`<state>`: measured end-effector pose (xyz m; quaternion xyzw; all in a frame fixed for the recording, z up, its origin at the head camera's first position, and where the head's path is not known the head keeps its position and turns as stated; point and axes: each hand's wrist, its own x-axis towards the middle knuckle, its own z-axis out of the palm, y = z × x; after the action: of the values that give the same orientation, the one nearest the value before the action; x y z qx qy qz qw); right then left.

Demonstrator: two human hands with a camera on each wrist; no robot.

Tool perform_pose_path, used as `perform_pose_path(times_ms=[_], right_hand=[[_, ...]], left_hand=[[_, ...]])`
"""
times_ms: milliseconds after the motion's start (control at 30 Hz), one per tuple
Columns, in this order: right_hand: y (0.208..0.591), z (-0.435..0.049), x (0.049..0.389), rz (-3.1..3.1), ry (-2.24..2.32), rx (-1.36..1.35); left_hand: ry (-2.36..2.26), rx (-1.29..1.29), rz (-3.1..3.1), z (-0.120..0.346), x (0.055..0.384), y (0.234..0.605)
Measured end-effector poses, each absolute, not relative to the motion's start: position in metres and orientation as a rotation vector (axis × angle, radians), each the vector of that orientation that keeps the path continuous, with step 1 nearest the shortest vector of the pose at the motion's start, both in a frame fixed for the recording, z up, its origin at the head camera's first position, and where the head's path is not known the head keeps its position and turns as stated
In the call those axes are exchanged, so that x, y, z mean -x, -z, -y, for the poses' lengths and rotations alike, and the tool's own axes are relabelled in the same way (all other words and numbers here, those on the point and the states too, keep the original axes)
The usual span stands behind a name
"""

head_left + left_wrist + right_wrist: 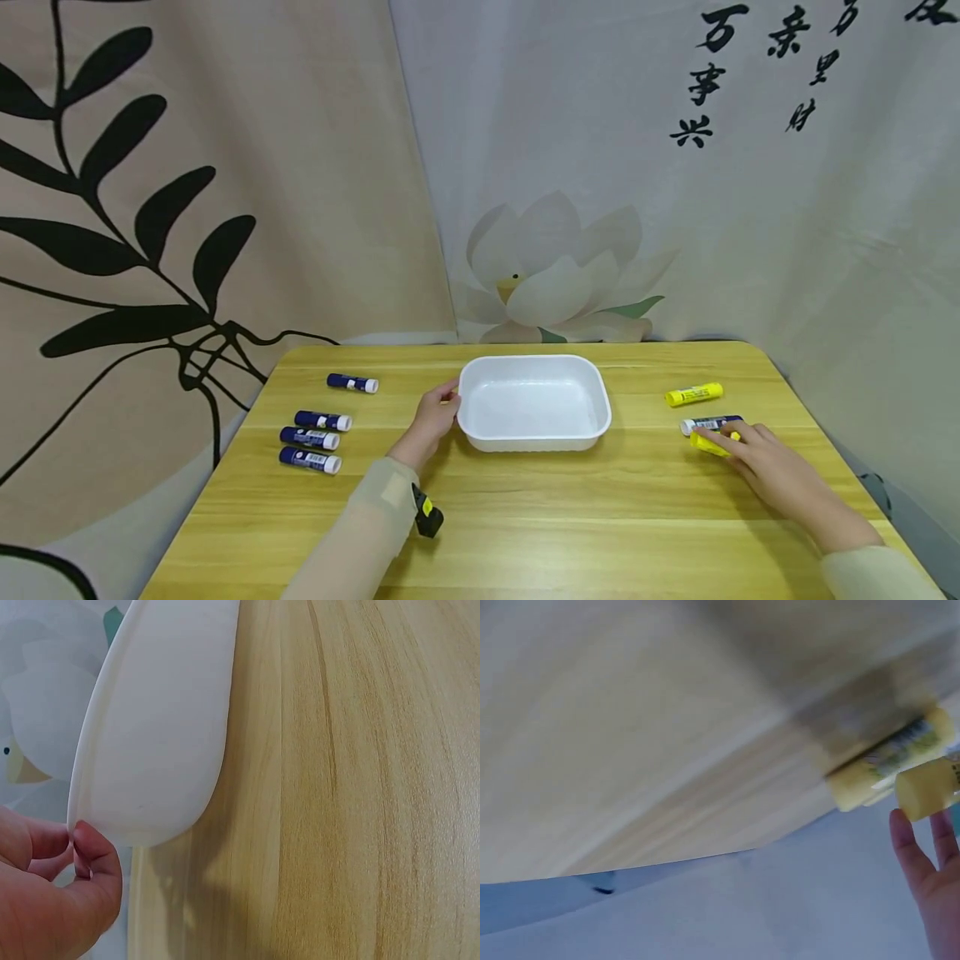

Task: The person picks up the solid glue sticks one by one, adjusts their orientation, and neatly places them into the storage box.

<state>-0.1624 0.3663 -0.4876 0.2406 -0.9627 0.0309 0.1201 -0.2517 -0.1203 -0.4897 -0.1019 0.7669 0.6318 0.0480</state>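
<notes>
Along the left of the wooden table [525,521]: one far blue glue stick [345,382], then three nearer blue glue sticks [306,438] in a loose stack of rows. All lie on their sides, white caps toward the middle, close enough to read as one group, with just enough gap, I'd judge, for fingers to pick out any one.

Next, the left hand [435,415]. Thumb and fingertips pinch the rim of the white plastic tray [534,445] at its left end, presumably to steady it (a light hold, by the look of it). Tray sits mid-table, probably so both arms reach it easily; nothing visible inside.

Well to the right of the tray, a far yellow glue stick [693,394] lies by itself. Nearer, a lone blue glue stick [716,422], white cap facing the tray. Just in front of that, a near yellow glue stick [707,445], apparently pinched between thumb and fingers of the right hand [776,467]. Whether it is clear of the wood, I can't tell (wrist view blurred).
</notes>
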Motion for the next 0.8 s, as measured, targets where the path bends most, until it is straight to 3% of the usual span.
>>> perform_pose_path(times_ms=[333,800], right_hand=[[0.464,-0.331,0.174,2.687,-0.337,-0.700],[0.454,-0.283,0.189,2.733,-1.294,-0.353]], left_hand=[[-1.908,0.302,-2.345,0.122,0.251,0.488],[-1.882,0.328,-2.342,0.122,0.252,0.488]])
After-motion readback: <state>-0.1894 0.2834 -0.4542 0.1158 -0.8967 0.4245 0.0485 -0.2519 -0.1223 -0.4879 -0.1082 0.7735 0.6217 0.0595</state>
